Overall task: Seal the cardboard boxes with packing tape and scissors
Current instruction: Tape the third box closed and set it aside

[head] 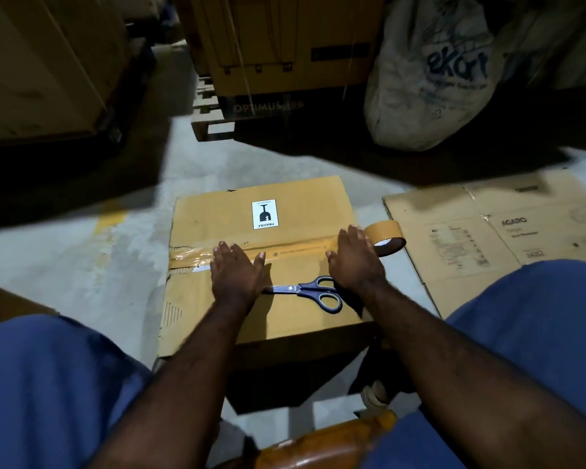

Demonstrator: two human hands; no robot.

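Both hands, left hand point(237, 270) and right hand point(356, 260), are pressed flat and open on the box point(305, 201). Scissors point(300, 288) are laid sideways between them, handles nearer the right hand, tape roll point(386, 235) beside it.

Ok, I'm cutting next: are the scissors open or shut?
Shut: the scissors lie on the cardboard box, blades together as one strip, handle loops nearly touching.

Grey concrete floor point(122, 265) carried cardboard box point(210, 214); flattened carton point(471, 238) just right of it; wooden pallet point(210, 126) and white sack point(430, 79) beyond.
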